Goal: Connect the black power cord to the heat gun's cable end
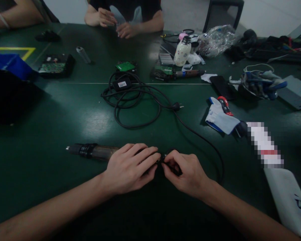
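Note:
An electric screwdriver (pixel 97 151) lies across the green table with its tip pointing left. My left hand (pixel 130 165) is wrapped over its rear part, hiding most of the body there. Close by on the right, my right hand (pixel 188 169) pinches the black cable end (pixel 169 154) at the screwdriver's tail. Whether the plug is seated in the tail or just apart from it, I cannot tell. A black power cord (pixel 203 137) runs from my right hand up to a loose coil, where its adapter box (pixel 122 84) with a white label sits.
A white and blue glove (pixel 220 117) with a red-handled tool lies to the right. Farther right is a white device (pixel 288 197). Circuit boards (pixel 125 66), a second screwdriver (pixel 189 73) and a bottle (pixel 182 52) stand farther back. Another person's hands (pixel 125 29) work across the table.

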{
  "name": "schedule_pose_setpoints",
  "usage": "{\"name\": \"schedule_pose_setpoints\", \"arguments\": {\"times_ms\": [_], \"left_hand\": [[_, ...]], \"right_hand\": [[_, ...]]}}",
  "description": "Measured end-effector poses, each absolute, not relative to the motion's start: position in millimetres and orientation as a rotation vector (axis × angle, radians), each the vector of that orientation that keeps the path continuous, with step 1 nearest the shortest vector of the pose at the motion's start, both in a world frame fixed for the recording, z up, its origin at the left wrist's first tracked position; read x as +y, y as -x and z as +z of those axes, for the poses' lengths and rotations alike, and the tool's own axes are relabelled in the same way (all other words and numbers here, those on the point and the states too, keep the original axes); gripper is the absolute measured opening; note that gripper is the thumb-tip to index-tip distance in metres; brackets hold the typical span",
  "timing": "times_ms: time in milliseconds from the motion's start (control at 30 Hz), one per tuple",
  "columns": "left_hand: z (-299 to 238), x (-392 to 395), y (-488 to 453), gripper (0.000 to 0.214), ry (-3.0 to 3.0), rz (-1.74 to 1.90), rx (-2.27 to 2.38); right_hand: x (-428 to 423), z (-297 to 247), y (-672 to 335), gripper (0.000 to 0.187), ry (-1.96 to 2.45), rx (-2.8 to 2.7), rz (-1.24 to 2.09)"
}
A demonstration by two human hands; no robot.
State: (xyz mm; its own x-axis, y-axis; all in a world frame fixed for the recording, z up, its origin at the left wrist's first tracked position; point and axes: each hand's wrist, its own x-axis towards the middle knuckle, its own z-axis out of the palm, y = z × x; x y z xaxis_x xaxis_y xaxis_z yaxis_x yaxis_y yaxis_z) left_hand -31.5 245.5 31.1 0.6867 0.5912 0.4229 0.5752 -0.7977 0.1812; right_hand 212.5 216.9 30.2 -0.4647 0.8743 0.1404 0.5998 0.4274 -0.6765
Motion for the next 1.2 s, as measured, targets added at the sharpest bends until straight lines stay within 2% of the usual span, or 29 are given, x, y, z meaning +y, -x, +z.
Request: {"name": "schedule_pose_setpoints", "arguments": {"times_ms": [433, 1200], "left_hand": [[30.7, 245.5, 31.8, 0.02, -2.905, 0.732, 0.988], [30.2, 245.7, 33.2, 0.025, -2.905, 0.732, 0.986]], "right_hand": [[216.3, 29.5, -212.5, 0.007, 1.228, -2.208, 0.739], [216.3, 30.5, -213.1, 0.006, 1.238, -2.212, 0.749]]}}
